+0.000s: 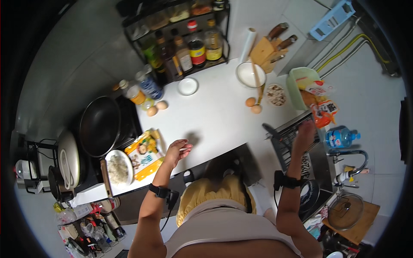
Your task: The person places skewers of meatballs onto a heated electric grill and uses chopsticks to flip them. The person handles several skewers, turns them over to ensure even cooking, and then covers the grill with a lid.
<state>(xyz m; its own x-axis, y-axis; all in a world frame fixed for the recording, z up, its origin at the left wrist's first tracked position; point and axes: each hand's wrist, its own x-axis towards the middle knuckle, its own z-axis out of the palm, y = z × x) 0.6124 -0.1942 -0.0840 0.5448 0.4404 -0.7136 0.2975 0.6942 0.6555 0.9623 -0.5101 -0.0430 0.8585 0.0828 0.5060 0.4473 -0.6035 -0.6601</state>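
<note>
My left hand [177, 152] hovers above the front part of the white countertop [209, 125], fingers loosely bent and apart, with nothing in them. Just left of it lies a yellow and white food packet [145, 156]. Beside that packet is a white plate of cooked rice [118, 169]. My right hand [305, 133] is over the black drying rack [284, 142] at the sink, near the green plastic basket. It is blurred, and I cannot see whether its fingers hold anything. A black-handled utensil [272, 130] lies at the rack's left end.
A frying pan [100, 125] sits on the stove at left. Several eggs, including a brown egg [250, 102], lie on the counter. A white bowl with chopsticks [246, 75] stands before the knife block [266, 53]. Bottles fill the black shelf [176, 24]. The faucet [366, 161] is at right.
</note>
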